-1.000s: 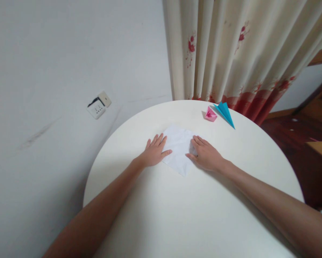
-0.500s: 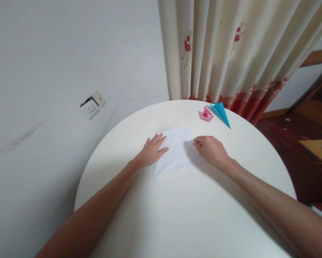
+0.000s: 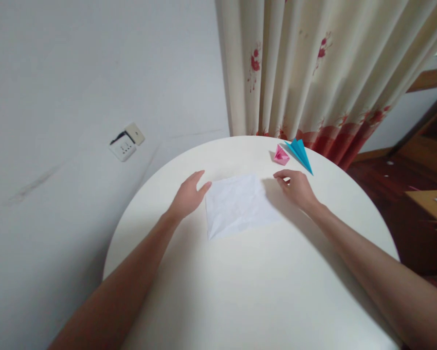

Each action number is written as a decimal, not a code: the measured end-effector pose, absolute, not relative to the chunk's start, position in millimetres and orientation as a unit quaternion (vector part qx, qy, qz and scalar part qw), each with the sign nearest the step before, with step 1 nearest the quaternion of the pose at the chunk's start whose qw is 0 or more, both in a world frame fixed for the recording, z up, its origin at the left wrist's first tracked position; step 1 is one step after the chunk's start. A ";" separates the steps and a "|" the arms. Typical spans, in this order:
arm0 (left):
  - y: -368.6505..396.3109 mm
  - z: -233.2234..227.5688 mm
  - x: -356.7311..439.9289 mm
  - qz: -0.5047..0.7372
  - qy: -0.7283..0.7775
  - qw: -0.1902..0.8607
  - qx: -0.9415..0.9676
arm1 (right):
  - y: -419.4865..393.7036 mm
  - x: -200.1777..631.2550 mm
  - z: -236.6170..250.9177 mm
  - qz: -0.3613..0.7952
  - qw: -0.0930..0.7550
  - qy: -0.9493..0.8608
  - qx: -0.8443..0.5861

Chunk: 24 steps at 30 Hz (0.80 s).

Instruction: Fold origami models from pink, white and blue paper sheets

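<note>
A creased sheet of white paper (image 3: 240, 206) lies flat on the round white table (image 3: 247, 287). My left hand (image 3: 190, 194) is just off the paper's left edge, thumb and fingers apart, holding nothing. To the upper right of the sheet, my right hand (image 3: 293, 187) hovers with loosely curled fingers; a gap shows between them and nothing is seen in the hand. Its shadow falls across the paper's right side. The sheet's outline is fully visible, though its right edge is faint against the table.
A pink folded-paper piece (image 3: 281, 155) and a blue paper plane (image 3: 300, 153) rest near the table's far right edge. Behind them hangs a patterned curtain (image 3: 295, 73). On the left, a wall carries a power socket (image 3: 123, 147). A wooden surface (image 3: 432, 204) stands at the far right.
My left hand has come off the paper, moving left and slightly up. My right hand has drawn back up and to the right from the paper. The sheet stays in place.
</note>
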<state>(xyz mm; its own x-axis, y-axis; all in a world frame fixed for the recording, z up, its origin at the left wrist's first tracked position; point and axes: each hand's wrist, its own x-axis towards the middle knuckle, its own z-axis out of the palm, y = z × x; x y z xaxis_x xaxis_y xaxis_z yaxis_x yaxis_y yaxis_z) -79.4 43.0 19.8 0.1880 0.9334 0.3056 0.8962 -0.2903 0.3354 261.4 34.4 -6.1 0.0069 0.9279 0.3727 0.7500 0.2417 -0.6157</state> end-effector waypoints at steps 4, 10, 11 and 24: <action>31.6 5.0 -65.4 0.094 0.513 0.072 0.850 | 37.3 257.0 -11.0 0.116 0.404 -0.705 -0.571; 22.5 -13.3 -54.2 0.014 0.483 0.081 0.872 | 30.0 236.5 -13.9 0.133 0.394 -0.756 -0.505; 21.8 -13.9 -53.0 0.009 0.484 0.083 0.871 | 27.3 231.8 -14.1 0.136 0.375 -0.776 -0.489; 22.4 -8.8 -48.0 -0.001 0.452 0.109 0.885 | 10.7 216.9 -11.5 0.106 0.120 -0.888 -0.432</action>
<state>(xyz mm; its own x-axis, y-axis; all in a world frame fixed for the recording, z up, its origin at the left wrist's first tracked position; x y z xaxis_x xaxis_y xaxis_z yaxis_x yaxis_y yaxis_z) -48.0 22.4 -8.8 0.5919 0.7997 -0.1009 0.8003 -0.5681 0.1918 216.9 10.7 -11.5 -0.5984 0.7920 0.1209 0.7414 0.6046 -0.2912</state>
